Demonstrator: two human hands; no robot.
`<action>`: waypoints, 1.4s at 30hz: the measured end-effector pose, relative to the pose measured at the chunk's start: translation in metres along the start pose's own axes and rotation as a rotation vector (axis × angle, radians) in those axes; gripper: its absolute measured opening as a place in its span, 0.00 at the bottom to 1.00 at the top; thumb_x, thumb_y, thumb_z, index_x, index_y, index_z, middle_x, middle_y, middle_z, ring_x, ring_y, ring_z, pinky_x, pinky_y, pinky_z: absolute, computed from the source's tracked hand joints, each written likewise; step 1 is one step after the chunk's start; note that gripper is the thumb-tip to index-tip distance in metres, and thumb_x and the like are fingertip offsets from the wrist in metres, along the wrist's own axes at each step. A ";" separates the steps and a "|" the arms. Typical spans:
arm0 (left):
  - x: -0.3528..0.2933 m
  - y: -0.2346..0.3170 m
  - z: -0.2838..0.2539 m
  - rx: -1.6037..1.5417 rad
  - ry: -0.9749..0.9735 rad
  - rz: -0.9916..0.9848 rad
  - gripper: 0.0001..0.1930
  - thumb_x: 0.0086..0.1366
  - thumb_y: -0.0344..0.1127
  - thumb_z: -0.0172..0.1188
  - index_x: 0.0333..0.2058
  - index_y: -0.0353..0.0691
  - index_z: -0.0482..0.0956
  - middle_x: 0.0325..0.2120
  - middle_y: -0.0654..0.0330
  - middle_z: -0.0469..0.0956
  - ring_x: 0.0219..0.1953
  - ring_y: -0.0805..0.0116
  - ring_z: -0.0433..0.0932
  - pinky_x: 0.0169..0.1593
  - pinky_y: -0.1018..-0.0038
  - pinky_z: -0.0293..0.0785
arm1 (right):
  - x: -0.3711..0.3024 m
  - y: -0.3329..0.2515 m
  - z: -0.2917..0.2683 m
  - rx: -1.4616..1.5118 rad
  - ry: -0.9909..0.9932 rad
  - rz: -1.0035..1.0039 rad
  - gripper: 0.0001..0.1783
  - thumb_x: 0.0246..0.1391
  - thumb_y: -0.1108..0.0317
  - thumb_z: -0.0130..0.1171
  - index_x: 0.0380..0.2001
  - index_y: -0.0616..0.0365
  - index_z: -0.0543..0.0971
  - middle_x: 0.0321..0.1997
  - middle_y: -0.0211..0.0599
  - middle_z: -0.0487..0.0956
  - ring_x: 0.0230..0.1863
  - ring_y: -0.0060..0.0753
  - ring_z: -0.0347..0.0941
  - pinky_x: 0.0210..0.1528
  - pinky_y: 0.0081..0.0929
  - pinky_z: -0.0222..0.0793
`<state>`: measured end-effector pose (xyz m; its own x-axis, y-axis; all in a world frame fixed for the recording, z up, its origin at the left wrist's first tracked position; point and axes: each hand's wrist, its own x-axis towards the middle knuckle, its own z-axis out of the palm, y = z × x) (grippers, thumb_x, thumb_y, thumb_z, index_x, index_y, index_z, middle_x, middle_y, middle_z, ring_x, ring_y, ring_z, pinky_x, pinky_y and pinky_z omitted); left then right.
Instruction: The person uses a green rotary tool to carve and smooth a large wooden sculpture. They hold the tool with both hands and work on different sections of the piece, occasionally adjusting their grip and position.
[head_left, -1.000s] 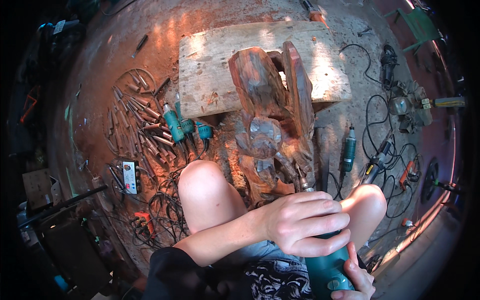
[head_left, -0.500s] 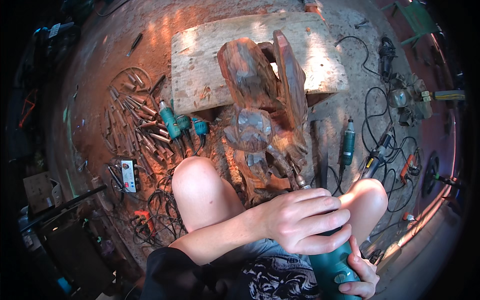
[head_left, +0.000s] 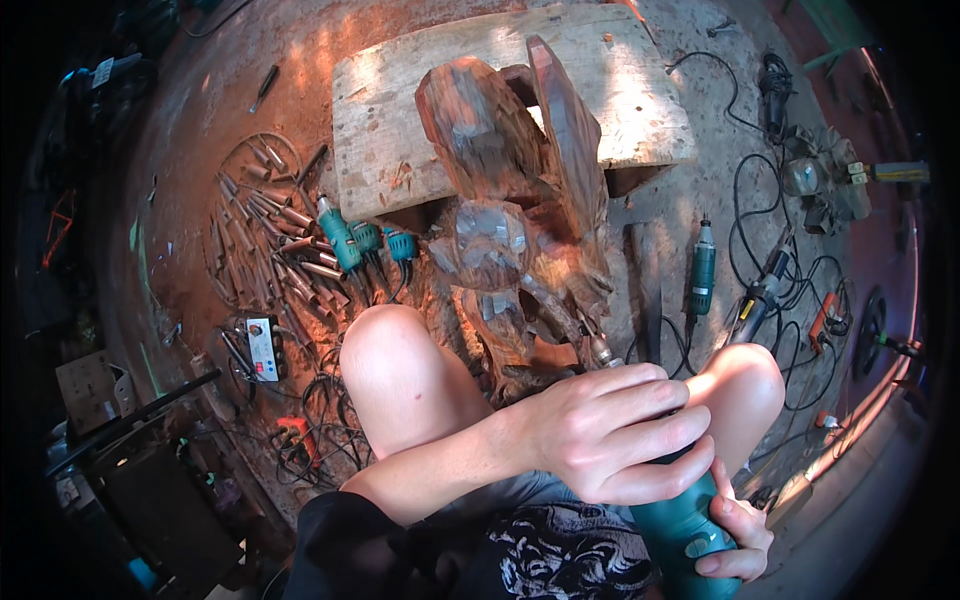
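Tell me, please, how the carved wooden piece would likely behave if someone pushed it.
The carved wooden piece is probably stiff and heavy, as it looks thick and chunky. Its uneven, faceted outline suggests it would rock rather than roll. The narrow slab along its right may chip, being thinner.

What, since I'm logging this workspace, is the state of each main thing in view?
Power tool: held in both hands; running or not, cannot tell
Left hand: closed over its front
Right hand: curled around its body
Wood carving: roughly shaped
Wooden board: scuffed, partly sunlit
Slender tools: loosely heaped
Right-side green tool: lying unheld
Left-side cables: tangled
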<state>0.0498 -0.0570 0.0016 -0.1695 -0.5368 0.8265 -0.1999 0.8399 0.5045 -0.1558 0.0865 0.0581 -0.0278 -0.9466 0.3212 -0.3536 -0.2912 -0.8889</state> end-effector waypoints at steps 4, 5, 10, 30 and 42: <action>0.001 0.000 0.000 0.004 -0.012 -0.011 0.12 0.55 0.34 0.69 0.39 0.38 0.85 0.39 0.55 0.82 0.37 0.60 0.83 0.39 0.69 0.84 | -0.025 0.002 -0.016 -0.447 0.046 0.144 0.17 0.60 0.61 0.75 0.50 0.34 0.81 0.55 0.16 0.75 0.53 0.10 0.75 0.47 0.07 0.69; 0.003 0.000 -0.003 0.011 -0.030 -0.010 0.12 0.56 0.32 0.69 0.40 0.39 0.86 0.38 0.55 0.83 0.36 0.61 0.85 0.39 0.69 0.85 | -0.029 0.003 -0.021 -0.610 0.035 0.157 0.17 0.61 0.60 0.74 0.52 0.34 0.83 0.53 0.12 0.74 0.50 0.03 0.71 0.42 0.05 0.62; 0.004 0.002 0.004 0.011 -0.050 -0.035 0.12 0.57 0.32 0.70 0.41 0.40 0.87 0.37 0.56 0.84 0.35 0.61 0.85 0.38 0.70 0.85 | -0.021 0.008 -0.031 -0.960 -0.079 0.192 0.24 0.63 0.55 0.70 0.62 0.39 0.85 0.46 -0.01 0.71 0.39 -0.08 0.58 0.31 0.07 0.44; -0.006 -0.003 -0.008 0.008 -0.143 0.052 0.13 0.57 0.30 0.70 0.42 0.39 0.85 0.38 0.55 0.83 0.35 0.59 0.85 0.37 0.68 0.85 | 0.065 0.016 -0.012 0.311 -0.530 -0.255 0.26 0.51 0.59 0.83 0.49 0.53 0.81 0.56 0.71 0.82 0.54 0.94 0.78 0.56 0.77 0.80; -0.005 -0.006 -0.017 0.029 -0.211 0.004 0.16 0.58 0.30 0.72 0.46 0.41 0.85 0.41 0.56 0.83 0.36 0.59 0.86 0.35 0.68 0.84 | 0.043 0.002 -0.007 0.056 -0.393 -0.040 0.25 0.41 0.64 0.89 0.30 0.30 0.76 0.52 0.31 0.78 0.57 0.65 0.85 0.55 0.56 0.87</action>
<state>0.0680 -0.0577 -0.0010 -0.3681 -0.5406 0.7565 -0.2263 0.8412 0.4910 -0.1640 0.0460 0.0718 0.3487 -0.9119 0.2164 -0.2956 -0.3261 -0.8979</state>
